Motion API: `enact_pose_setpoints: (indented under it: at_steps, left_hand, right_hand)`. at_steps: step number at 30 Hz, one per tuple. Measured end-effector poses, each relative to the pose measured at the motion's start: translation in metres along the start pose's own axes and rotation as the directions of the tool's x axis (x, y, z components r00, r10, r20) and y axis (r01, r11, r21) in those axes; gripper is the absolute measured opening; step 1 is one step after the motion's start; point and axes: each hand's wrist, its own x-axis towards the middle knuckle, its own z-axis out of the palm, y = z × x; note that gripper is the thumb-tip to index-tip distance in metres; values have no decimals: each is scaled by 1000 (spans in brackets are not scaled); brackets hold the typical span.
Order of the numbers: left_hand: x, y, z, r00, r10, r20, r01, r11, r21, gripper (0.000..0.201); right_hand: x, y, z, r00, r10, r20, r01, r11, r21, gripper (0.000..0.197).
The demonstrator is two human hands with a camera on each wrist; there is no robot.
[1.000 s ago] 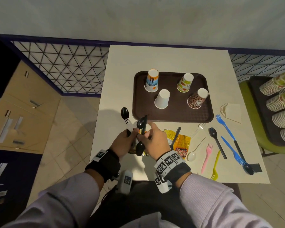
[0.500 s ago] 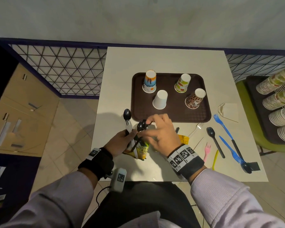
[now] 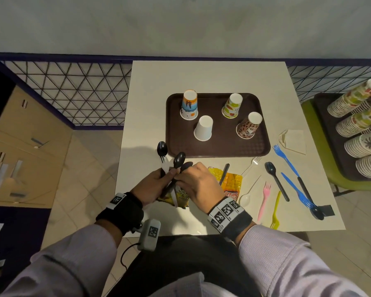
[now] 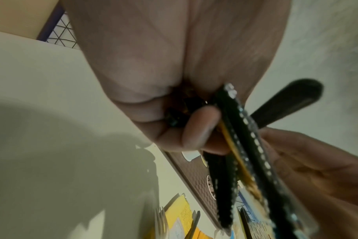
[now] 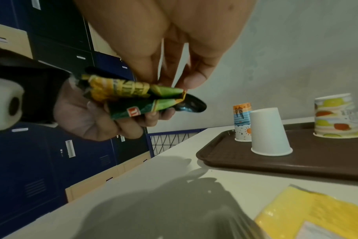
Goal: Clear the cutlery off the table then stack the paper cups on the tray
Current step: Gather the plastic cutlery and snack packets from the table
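My left hand grips a bundle over the table's near left: black spoons, a white fork and a green-yellow snack packet. My right hand meets it from the right, and its fingertips pinch the packet's folded end just above a spoon bowl. Several paper cups stand upside down on the brown tray, among them a white cup. Loose on the table to the right lie a black spoon, blue forks, a pink fork and a yellow fork.
A yellow-orange packet with a black utensil across it lies beside my right hand. A folded napkin sits right of the tray. Stacks of cups lie on a dark tray off the table's right edge. A mesh railing runs behind.
My right hand brought a black spoon over to the left hand's bundle and now sits closer against it. Another spoon bowl shows in the bundle. The left hand stayed in place.
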Motion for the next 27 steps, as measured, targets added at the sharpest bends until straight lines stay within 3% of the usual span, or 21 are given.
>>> enact_pose_setpoints:
  at_steps: [3, 5, 7, 9, 11, 12, 15, 18, 20, 23, 27]
  left_hand:
    - [2, -5, 0, 998, 26, 61, -27, 999, 22, 79]
    - [4, -8, -1, 999, 1, 46, -1, 1000, 4, 89]
    - [1, -1, 0, 1000, -6, -7, 6, 1000, -20, 83]
    - [-1, 6, 4, 999, -11, -44, 10, 1000, -30, 59]
    - [-1, 9, 6, 998, -13, -67, 12, 1000, -20, 26]
    - [0, 8, 6, 998, -6, -56, 6, 1000, -2, 24]
    - [5, 2, 7, 1000, 13, 13, -14, 996, 86, 59]
    - [7, 5, 15, 996, 77, -45, -70, 987, 146, 53]
    - [4, 10, 25, 991, 129, -21, -123, 977, 175, 63]
    - [8, 8, 37, 985, 127, -119, -105, 979, 177, 44]
    - [7, 19, 58, 973, 126, -191, -113, 990, 82, 56]
  right_hand:
    - [-1, -1, 4, 994, 107, -27, -106, 993, 53, 18]
    - [-1, 2, 3, 996, 88, -18, -86, 994, 65, 18]
    - [-2, 7, 1, 997, 50, 57, -51, 999, 13, 31]
    - [-4, 13, -2, 980, 112, 162, -103, 993, -64, 40]
    - [-7, 19, -4, 960, 189, 207, -172, 980, -97, 37]
    - [-8, 22, -6, 959, 191, 208, -175, 980, -96, 34]
    - [-8, 27, -16, 960, 231, 161, -247, 964, 93, 25]
    - [-8, 36, -32, 952, 279, 124, -304, 906, 295, 31]
    - [-7, 47, -41, 966, 242, 88, -258, 917, 305, 41]
    - [-7, 63, -46, 980, 139, 140, -167, 962, 216, 43]
    - [-19, 71, -51, 979, 68, 193, -95, 986, 134, 53]
